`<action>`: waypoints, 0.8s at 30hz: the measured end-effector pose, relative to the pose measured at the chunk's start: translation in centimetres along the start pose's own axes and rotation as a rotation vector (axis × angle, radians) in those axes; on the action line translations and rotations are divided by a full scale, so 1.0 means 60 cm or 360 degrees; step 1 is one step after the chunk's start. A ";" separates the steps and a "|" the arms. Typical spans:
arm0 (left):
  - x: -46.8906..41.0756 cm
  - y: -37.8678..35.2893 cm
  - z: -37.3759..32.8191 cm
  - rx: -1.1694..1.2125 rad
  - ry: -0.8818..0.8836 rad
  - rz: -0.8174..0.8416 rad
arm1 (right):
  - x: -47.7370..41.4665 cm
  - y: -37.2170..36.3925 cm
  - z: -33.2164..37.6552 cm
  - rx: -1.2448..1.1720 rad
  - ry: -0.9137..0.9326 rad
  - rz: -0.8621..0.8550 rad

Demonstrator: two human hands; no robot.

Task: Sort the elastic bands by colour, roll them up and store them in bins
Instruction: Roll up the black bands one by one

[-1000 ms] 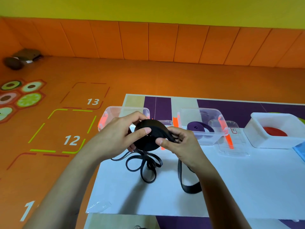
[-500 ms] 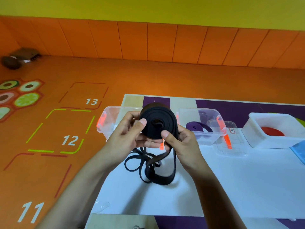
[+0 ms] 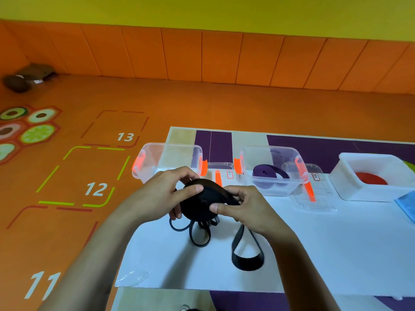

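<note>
Black band (image 3: 203, 204), wound into a thick roll, sits between both hands just above the white sheet (image 3: 325, 254). The left hand (image 3: 160, 195) curls round the roll's far side, thumb flat on its face. The right hand (image 3: 246, 208) pinches the outer wrap between thumb and fingers. Below the right hand a loose tail (image 3: 247, 265) loops on the sheet, and more slack (image 3: 198, 245) lies tangled under the left. Here's the danger, I'd say: elastic wants to spring, so if either grip eases, the coil could unwind. That tangled slack could also snag or twist as it winds on. Beyond the left fingers stands a clear bin (image 3: 173, 145), and a loosely wound roll may pop open once dropped in.
</note>
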State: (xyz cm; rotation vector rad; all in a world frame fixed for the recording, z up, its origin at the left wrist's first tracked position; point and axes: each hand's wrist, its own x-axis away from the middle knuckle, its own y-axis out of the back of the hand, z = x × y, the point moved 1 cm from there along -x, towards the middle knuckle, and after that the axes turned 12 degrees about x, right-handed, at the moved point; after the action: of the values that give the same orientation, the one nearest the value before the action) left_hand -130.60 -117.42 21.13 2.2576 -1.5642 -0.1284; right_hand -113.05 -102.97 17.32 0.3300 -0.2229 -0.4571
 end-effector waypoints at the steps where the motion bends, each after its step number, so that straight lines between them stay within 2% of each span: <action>1: 0.001 -0.004 0.004 0.0044 -0.0023 -0.0030 | 0.000 0.002 -0.002 -0.0065 -0.0008 -0.0004; 5: 0.003 -0.020 0.014 0.0353 -0.0116 -0.0236 | -0.003 0.011 -0.016 -0.0227 0.0019 -0.0096; 9: 0.000 -0.040 0.009 0.0797 -0.0081 -0.0390 | -0.010 0.006 -0.017 -0.0316 0.0053 -0.0235; 13: -0.004 -0.063 0.013 0.1141 0.0084 -0.0310 | -0.019 -0.008 -0.015 -0.0364 0.0074 -0.0299; 15: -0.003 -0.066 0.010 0.1194 0.0198 -0.0251 | -0.016 -0.004 -0.015 -0.0249 0.0071 -0.0313; 18: 0.001 -0.057 0.009 0.1020 0.0284 -0.0248 | -0.007 0.006 -0.022 -0.0174 0.0058 -0.0290; 21: 0.004 -0.041 0.011 0.0510 0.0144 -0.0378 | 0.001 0.013 -0.018 -0.0123 0.0085 -0.0201; 22: 0.004 -0.035 0.011 0.0352 0.0086 -0.0366 | 0.003 0.015 -0.016 -0.0099 0.0102 -0.0151; 24: 0.005 -0.029 0.004 0.0225 0.0029 -0.0153 | 0.006 0.014 -0.013 -0.0074 0.0111 -0.0049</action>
State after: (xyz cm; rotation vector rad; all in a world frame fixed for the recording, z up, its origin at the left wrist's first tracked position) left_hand -129.03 -117.24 20.32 2.4367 -1.4985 -0.0242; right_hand -112.16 -102.21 16.97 0.3036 -0.1392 -0.4800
